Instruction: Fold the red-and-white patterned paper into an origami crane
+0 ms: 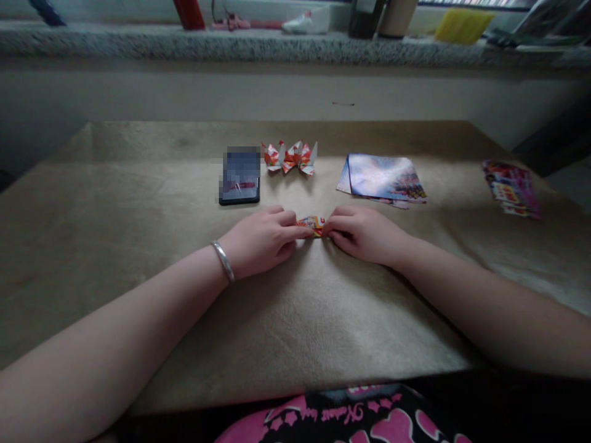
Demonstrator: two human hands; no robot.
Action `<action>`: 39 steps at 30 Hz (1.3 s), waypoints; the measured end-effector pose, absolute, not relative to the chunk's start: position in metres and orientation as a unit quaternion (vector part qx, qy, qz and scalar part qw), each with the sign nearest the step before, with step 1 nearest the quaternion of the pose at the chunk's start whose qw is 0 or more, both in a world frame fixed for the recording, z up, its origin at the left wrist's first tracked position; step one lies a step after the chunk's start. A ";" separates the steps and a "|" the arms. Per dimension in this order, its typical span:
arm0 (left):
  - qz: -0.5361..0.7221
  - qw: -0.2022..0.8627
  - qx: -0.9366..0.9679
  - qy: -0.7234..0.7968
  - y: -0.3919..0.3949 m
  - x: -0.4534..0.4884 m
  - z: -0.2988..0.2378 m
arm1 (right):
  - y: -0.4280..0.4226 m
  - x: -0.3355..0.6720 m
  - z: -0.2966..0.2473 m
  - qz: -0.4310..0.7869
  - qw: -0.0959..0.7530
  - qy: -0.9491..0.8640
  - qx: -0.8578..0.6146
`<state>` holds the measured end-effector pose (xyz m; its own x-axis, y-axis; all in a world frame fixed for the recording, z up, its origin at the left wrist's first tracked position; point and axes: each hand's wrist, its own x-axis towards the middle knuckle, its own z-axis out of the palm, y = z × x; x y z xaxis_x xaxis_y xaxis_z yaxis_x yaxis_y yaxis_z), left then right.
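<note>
A small piece of folded paper [312, 223], orange and red with printed patterns, lies on the table between my hands. My left hand [264, 239] presses its left part, index finger stretched over the front edge. At the right end my right hand [364, 231] pinches the paper between thumb and fingers. A silver bangle [223, 261] circles my left wrist. Just beyond the paper stand red and white origami cranes [290, 159], side by side and touching. The paper's ends are partly hidden under my fingers.
A phone-like device [240, 175], its screen blurred out, lies left of the cranes. Glossy printed sheets [385, 177] are stacked to the right, with pink and purple printed papers [512, 189] farther right. A stone windowsill [277, 48] holding several items runs behind the table [295, 320].
</note>
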<state>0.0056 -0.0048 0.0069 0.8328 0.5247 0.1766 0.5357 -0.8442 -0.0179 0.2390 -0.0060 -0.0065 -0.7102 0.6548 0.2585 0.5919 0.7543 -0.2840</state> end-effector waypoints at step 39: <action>-0.021 0.072 -0.963 -0.258 -0.007 0.005 0.013 | -0.007 0.243 -0.001 -0.004 0.109 -0.944 -0.313</action>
